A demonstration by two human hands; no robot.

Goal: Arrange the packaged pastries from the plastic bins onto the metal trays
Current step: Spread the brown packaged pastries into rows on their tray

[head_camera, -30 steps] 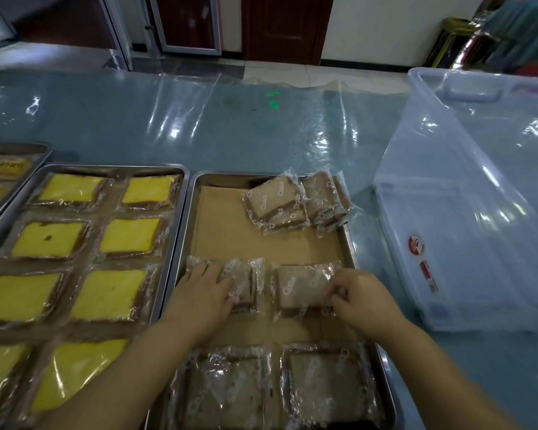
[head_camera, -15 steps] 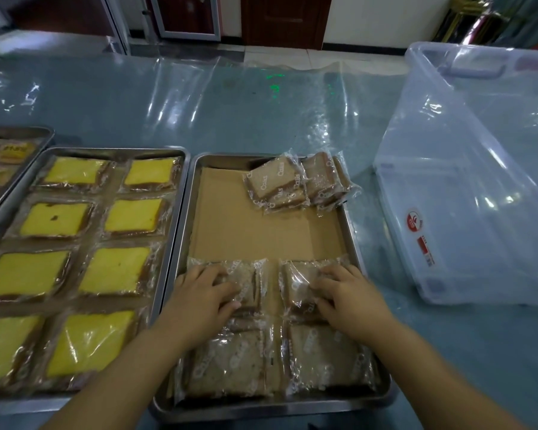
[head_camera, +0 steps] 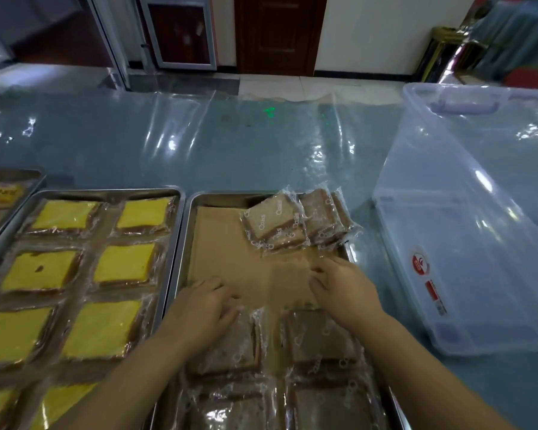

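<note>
A metal tray (head_camera: pixel 184 243) lined with brown paper (head_camera: pixel 224 252) lies in front of me. Brown packaged pastries lie on it in two near rows, one pair (head_camera: pixel 319 336) behind the other (head_camera: pixel 330 405). A loose pile of the same pastries (head_camera: pixel 271 220) sits at the tray's far right corner. My left hand (head_camera: pixel 204 308) lies flat over the far edge of the left package (head_camera: pixel 230 349) and holds nothing. My right hand (head_camera: pixel 343 287) hovers over the bare paper just short of the pile, fingers relaxed and empty.
A tray of yellow packaged cakes (head_camera: pixel 106 192) adjoins on the left, with another tray's corner (head_camera: pixel 28 174) beyond it. A large clear plastic bin (head_camera: pixel 448 243) stands to the right of the tray. The blue table is covered in glossy plastic film.
Both hands have let go of the two packages they were setting down and moved away from me over the paper, the right one nearing the pile. The view has tilted upward.
</note>
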